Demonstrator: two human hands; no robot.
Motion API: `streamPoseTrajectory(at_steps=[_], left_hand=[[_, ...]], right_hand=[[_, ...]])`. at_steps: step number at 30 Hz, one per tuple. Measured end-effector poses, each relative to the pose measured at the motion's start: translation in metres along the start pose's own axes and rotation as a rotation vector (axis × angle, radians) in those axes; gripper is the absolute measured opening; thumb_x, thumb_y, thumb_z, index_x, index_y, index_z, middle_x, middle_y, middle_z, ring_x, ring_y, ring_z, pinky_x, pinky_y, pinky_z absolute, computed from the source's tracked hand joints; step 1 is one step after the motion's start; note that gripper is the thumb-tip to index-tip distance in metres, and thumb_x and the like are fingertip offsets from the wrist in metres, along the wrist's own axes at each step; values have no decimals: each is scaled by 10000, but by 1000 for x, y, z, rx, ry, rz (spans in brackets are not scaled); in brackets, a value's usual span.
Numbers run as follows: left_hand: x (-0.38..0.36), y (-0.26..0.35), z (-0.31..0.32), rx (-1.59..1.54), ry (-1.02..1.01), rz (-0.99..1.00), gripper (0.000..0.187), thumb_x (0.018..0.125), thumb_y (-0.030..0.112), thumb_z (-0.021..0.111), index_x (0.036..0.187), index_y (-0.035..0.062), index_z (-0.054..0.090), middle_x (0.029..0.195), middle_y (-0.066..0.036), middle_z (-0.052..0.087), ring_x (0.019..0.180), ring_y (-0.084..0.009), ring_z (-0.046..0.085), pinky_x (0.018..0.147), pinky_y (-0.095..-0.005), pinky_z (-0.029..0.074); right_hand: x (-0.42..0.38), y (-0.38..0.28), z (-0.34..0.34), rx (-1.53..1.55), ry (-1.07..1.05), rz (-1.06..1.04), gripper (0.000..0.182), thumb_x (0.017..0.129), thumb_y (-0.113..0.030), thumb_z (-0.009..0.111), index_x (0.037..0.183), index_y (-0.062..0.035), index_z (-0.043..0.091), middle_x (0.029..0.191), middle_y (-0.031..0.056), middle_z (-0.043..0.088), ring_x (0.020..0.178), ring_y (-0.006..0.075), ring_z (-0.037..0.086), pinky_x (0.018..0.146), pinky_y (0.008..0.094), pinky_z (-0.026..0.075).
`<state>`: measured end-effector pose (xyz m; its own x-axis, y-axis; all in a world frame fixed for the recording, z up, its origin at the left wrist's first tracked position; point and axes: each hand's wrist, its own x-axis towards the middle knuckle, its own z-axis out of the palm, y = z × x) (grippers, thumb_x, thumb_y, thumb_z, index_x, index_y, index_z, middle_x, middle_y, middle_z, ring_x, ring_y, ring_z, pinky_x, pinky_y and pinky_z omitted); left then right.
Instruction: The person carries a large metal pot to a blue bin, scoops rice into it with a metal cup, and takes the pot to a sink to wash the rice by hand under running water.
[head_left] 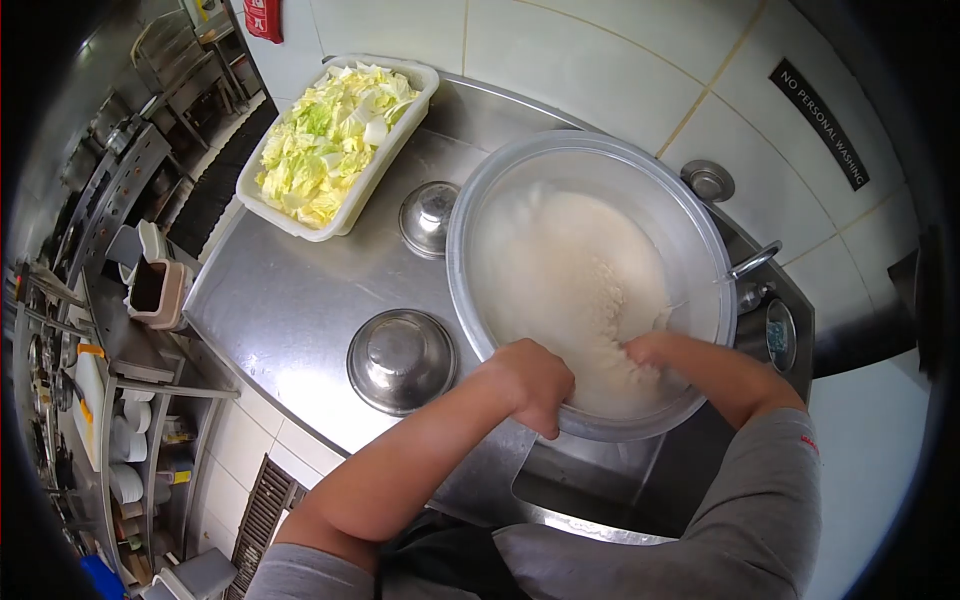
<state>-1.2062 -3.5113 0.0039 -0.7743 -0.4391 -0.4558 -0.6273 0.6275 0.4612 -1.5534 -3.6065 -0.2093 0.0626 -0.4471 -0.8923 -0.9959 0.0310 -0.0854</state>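
A large grey basin (462,300) rests over the sink, holding cloudy whitish water (545,300) with pale, rice-like grains (606,300) heaped under and through it. My left hand (530,385) is closed over the near-left rim of the basin, fingers wrapped around the edge. Inside the basin, on the right side, my right hand (648,352) reaches into the grains and water. Its fingers are mostly hidden there, so their grip cannot be made out.
Chopped cabbage (330,140) fills a white tub (348,215) at the back left. Two upturned metal bowls, a larger one (400,362) and a smaller one (430,218), sit left of the basin on the steel counter (270,290). A metal faucet (755,262) stands at the right.
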Motion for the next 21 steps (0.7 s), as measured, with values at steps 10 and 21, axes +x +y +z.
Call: streamPoseTrajectory(at_steps=[10, 21], left_hand=[[1, -3, -1, -26, -22, -18, 413, 614, 321, 685, 996, 167, 716, 887, -79, 696, 871, -290, 659, 771, -407, 522], [0, -1, -6, -35, -34, -17, 452, 619, 298, 688, 1052, 166, 700, 921, -61, 700, 914, -273, 655, 806, -385, 521]], right_hand=[[70, -223, -11, -48, 330, -427, 459, 861, -349, 545, 1208, -49, 572, 1176, 189, 582, 1152, 321, 524, 1024, 442, 372], [63, -81, -117, -77, 485, 112, 513, 857, -409, 541, 1233, -61, 565, 1235, 182, 553, 1191, 324, 501, 1043, 446, 347]])
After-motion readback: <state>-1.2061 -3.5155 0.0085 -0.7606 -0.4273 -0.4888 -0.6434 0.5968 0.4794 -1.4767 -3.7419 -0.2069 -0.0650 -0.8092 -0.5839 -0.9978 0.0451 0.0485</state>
